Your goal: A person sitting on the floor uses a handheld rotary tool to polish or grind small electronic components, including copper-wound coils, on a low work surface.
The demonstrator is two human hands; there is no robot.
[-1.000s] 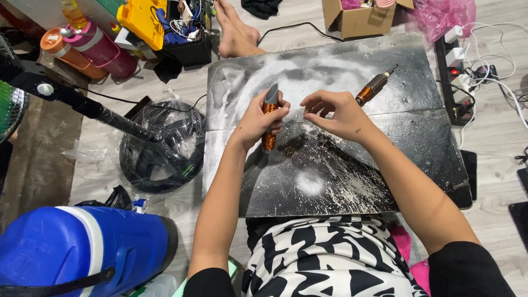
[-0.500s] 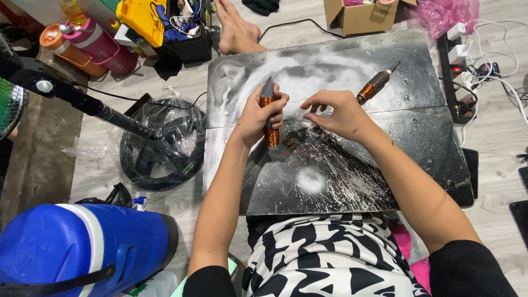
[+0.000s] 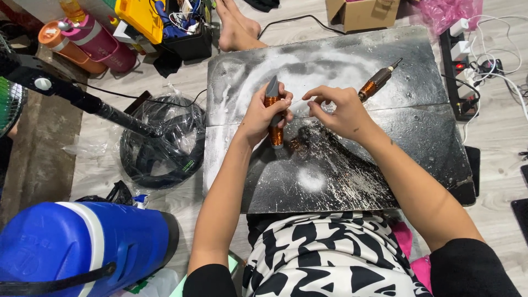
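Right now the left hand (image 3: 263, 113) is clamped around a copper-wound coil (image 3: 273, 118) with a grey tip, held upright just above the dark work board (image 3: 352, 181); the right hand (image 3: 341, 110) sits close beside it, thumb and forefinger pinched together on what looks like a fine wire, too thin to confirm. Risk, as I judge it: a thin strand under tension could snap or slip out of the pinch, and the winding would loosen. Just past the right fingertips lies a second copper coil tool (image 3: 377, 82). The board is scratched and dusted white. Further out: a power strip (image 3: 459, 66), cardboard box (image 3: 363, 12), blue cooler (image 3: 82, 247), fan stand (image 3: 93, 104).
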